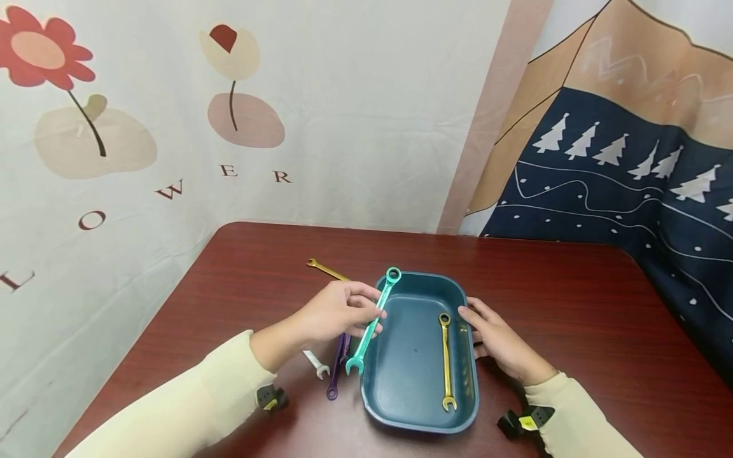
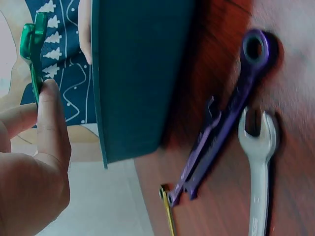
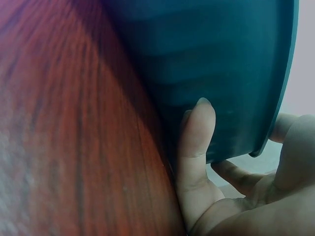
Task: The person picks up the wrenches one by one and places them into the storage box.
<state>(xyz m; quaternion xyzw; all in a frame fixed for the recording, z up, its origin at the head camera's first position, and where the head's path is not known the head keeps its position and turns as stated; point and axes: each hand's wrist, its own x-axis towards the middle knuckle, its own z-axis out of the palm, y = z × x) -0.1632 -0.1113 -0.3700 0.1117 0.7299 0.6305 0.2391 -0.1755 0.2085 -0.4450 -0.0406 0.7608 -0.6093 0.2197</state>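
Green wrench (image 1: 365,340) pinched in left hand (image 1: 335,310), slanted over left rim of blue tray (image 1: 415,375). Tray's right side gripped by right hand (image 1: 502,340), thumb at rim. One gold wrench (image 1: 446,362) laid lengthwise inside, near right wall. Left of tray, on reddish-brown table (image 1: 258,273): purple wrenches (image 1: 336,366), silver wrench (image 1: 314,360), second gold wrench (image 1: 326,270), the last three partly hidden by left hand.
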